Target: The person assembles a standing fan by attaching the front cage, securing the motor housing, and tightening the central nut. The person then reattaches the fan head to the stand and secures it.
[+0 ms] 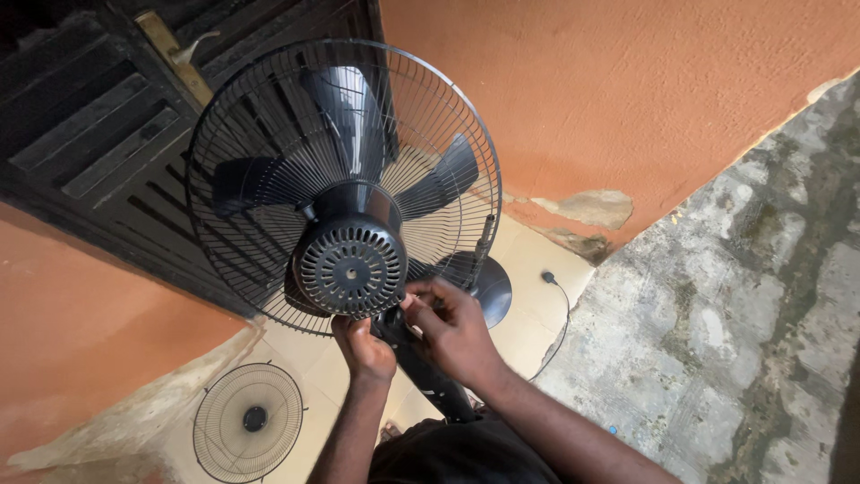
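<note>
Right grip [452,327] behind fan [345,179]; loose grille [249,421] below

One standing fan [345,188] with five blades, one loose grille [249,421] on the floor below it, two hands at its neck, one plug [548,278] beside its base.

I see a home here, a corner by a doorway that could be a porch or a room's edge; I cannot tell which. Orange plastered walls [627,81] meet in it, their paint flaking near the bottom, beside a dark louvred door [81,134] with a metal handle. The floor [528,260] is pale tile, meeting rough grey concrete [717,314]. A household fan [340,179] stands on the tiles, its loose grille [248,421] lying flat near the wall, a cord [560,314] trailing along the concrete's edge.
</note>
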